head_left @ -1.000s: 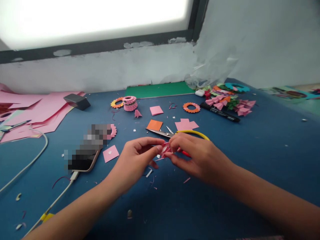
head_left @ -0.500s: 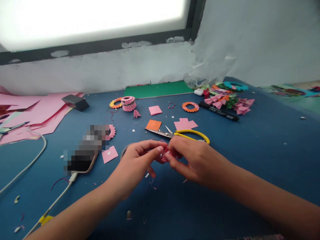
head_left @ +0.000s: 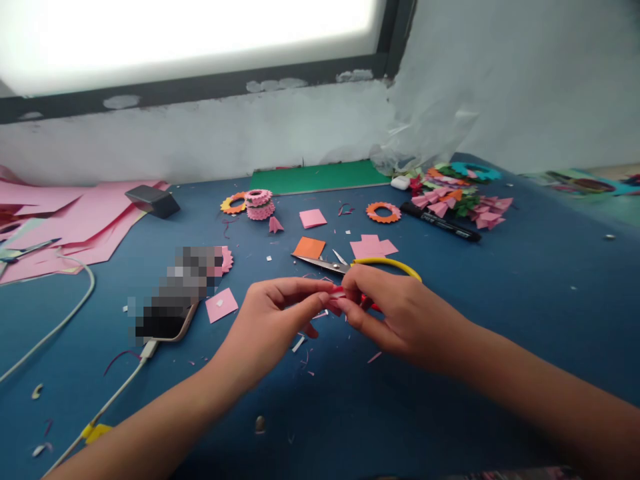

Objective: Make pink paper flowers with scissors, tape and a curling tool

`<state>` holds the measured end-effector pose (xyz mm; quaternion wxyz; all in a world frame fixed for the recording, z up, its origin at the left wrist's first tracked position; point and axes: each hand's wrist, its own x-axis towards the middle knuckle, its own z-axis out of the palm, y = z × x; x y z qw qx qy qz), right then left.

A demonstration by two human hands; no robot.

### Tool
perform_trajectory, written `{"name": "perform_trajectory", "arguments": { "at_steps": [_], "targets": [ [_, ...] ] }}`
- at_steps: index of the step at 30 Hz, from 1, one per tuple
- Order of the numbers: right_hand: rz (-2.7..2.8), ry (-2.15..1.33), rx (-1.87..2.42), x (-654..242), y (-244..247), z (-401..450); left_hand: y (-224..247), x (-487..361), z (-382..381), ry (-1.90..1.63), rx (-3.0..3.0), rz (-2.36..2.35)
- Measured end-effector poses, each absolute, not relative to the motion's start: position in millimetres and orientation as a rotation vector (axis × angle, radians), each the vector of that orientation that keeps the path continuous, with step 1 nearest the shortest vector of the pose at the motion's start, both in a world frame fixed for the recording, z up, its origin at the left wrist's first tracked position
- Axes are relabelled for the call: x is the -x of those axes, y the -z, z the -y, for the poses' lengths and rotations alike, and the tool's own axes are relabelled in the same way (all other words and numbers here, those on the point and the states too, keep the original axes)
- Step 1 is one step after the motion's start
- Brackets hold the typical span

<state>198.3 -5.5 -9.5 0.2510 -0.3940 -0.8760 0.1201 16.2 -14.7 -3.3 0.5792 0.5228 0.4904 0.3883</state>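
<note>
Blue desk (head_left: 525, 287) fills most of the view, with a loose pile of pink sheets (head_left: 95, 213) at its far left and a green board (head_left: 320, 183) lying flat along the wall. Both hands are over the middle of the desk: left hand (head_left: 280, 320) pinches the near-left end of a small paper piece between thumb and index finger, other fingers curled beneath; right hand (head_left: 395, 307) grips the opposite end the same way, thumb below, index above. Scissors (head_left: 320, 265) rest just beyond the fingers, blades parted, yellow handle partly behind the right hand. Phone (head_left: 170, 328), partly blurred out, lies to the left on its charging cable; black marker (head_left: 445, 224) lies far right. Stack of pink rings (head_left: 261, 212) stands near the board; orange square (head_left: 309, 247) and cross-shaped pink paper (head_left: 373, 247) lie beyond the scissors. Pink paper piece (head_left: 338, 295) is held between the two sets of fingertips, above the desk; a pale strip shows along it, exact folds too small to read. Judgement on handling: pinch lightly and evenly from both ends, line the edges up first, then press from the centre outward; a hard squeeze could crush so small a piece. White paper strip (head_left: 299, 344) lies below it; better kept clear of the folds.
</note>
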Motion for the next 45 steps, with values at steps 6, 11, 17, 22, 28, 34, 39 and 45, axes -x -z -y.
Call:
{"name": "perform_trajectory", "arguments": {
  "at_steps": [6,11,17,22,28,34,39,45],
  "targets": [
    [2.375,-0.303,1.09,-198,10,7,-1,-18,17,-0.891,-1.316,-1.233],
    [2.364,-0.268,1.096,-198,12,6,-1,-19,17,-0.894,-1.339,-1.27],
    [2.348,-0.24,1.101,-198,14,5,-1,-20,18,-0.885,-1.355,-1.26],
    [2.311,-0.241,1.121,-198,14,6,-2,-20,20,-0.914,-1.356,-1.233],
    [2.274,-0.247,1.147,-197,12,8,-3,-20,22,-0.933,-1.367,-1.219],
    [2.204,-0.163,1.173,-195,10,9,-1,-22,21,-0.961,-1.342,-1.188],
    [2.133,-0.167,1.2,-195,9,10,1,-22,22,-0.978,-1.347,-1.161],
    [2.062,-0.192,1.247,-195,7,12,3,-20,26,-0.984,-1.356,-1.215]
  ]
}}
